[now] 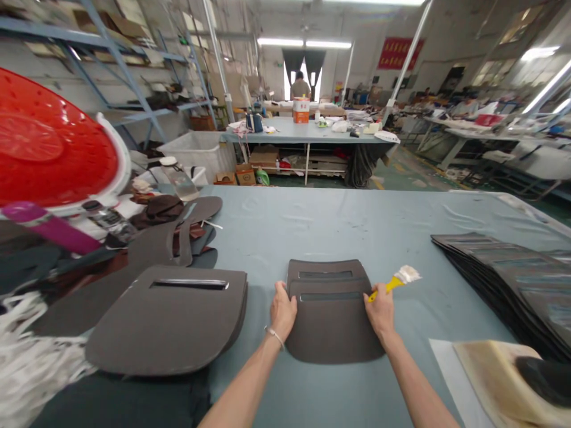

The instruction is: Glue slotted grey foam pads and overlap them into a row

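Observation:
Two dark grey-brown panels [334, 336], one overlapping the other, lie on the blue-grey table in front of me. Each has a narrow slot across its upper part. My left hand [282, 309] grips their left edge, thumb on top; a bracelet circles that wrist. At the right edge, my right hand [381, 308] is closed around a yellow-handled brush [392, 283] with whitish, caked bristles pointing away to the right. Fingers of this hand also touch the panels' edge. To the left lies a stack of larger rounded panels [173, 324], the top one with a slot.
A fanned stack of slotted panels [504, 267] lies at right, above a yellowish block-like thing [491, 374] with a dark object on it. Cut pieces, bottles and a red basket [53, 142] crowd the left. Beyond stands another table [276, 134]; a person [300, 88] is farther back.

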The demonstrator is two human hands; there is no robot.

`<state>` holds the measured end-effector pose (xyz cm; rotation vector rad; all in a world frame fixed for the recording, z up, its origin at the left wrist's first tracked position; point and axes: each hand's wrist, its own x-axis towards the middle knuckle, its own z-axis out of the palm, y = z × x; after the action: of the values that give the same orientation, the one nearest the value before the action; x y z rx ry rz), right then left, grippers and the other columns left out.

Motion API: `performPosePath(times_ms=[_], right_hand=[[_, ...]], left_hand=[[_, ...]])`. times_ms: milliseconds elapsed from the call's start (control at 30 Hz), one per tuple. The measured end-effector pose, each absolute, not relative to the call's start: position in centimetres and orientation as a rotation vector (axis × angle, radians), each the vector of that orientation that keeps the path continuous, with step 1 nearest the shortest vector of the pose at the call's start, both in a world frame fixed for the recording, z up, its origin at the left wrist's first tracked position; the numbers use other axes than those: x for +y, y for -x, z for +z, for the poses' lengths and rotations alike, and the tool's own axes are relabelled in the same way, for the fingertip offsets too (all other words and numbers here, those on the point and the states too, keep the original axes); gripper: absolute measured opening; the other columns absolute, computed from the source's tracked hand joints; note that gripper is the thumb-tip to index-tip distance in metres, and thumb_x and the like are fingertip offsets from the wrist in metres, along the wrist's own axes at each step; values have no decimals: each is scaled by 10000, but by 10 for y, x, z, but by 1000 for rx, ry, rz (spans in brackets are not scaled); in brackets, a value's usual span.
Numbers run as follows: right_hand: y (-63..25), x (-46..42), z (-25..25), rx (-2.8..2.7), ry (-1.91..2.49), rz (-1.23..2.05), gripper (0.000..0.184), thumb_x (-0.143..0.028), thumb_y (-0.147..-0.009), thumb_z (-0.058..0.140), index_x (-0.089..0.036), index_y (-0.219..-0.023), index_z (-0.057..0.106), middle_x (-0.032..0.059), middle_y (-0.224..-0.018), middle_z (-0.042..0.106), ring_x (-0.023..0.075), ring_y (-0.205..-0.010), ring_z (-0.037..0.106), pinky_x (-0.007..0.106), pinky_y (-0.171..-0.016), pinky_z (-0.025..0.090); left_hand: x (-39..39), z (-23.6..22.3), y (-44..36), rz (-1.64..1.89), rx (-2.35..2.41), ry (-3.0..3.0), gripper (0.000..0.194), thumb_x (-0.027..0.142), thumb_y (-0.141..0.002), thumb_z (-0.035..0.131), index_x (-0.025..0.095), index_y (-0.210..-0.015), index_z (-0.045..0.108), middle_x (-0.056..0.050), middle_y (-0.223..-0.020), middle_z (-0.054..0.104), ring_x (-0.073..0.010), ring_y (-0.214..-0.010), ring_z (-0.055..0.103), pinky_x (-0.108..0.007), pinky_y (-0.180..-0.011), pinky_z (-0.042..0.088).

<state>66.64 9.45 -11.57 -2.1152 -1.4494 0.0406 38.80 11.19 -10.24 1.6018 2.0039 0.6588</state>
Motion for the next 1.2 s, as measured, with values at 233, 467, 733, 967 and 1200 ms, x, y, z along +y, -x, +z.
performPosePath(times_ms=[233, 467, 733, 967, 1200], right_hand=[[-678, 117, -118, -1472, 2237, -36, 211, -269, -778, 562, -196, -938, 444, 60, -910, 461, 183, -792, 450, 253, -676, 359], [-663, 53, -114, -1541, 2184, -139, 225, -361, -824, 515, -175, -950, 516, 86, -857, 555, 215, -788, 498, 281, -677, 356], [-553, -58, -125, -1680, 1772, 168, 477, -601, -824, 428, -155, -921, 563, 103, -815, 619, 222, -714, 560, 305, -638, 396], [-396, -144, -93, -1741, 1362, 878, 338, -527, -833, 490, -191, -868, 513, 74, -871, 621, 186, -784, 591, 280, -713, 445], [-353, -169, -66, -1613, 1434, 943, 277, -483, -836, 488, -214, -802, 432, -25, -708, 507, 118, -586, 482, 224, -594, 399]], left_hand=[[137, -97, -399, 641, 2059, -1625, 389, 213, -809, 513, 161, -1150, 334, -132, -1078, 561, -219, -997, 563, -317, -798, 400], [17, -53, -357, 664, 2115, -1766, 359, 357, -875, 412, 187, -1191, 398, -117, -1164, 493, -234, -1099, 467, -372, -912, 366], [-176, -24, -241, 480, 2745, -1669, 427, 330, -859, 467, 169, -1252, 422, -145, -1243, 464, -282, -1165, 423, -460, -938, 355], [-204, -32, -192, 654, 2438, -1582, 216, 288, -886, 385, 203, -805, 566, -25, -783, 555, -152, -739, 540, -272, -689, 423], [-203, -24, -217, 875, 2033, -1543, 286, 287, -901, 343, 227, -970, 614, -27, -897, 655, -135, -827, 597, -264, -772, 464]])
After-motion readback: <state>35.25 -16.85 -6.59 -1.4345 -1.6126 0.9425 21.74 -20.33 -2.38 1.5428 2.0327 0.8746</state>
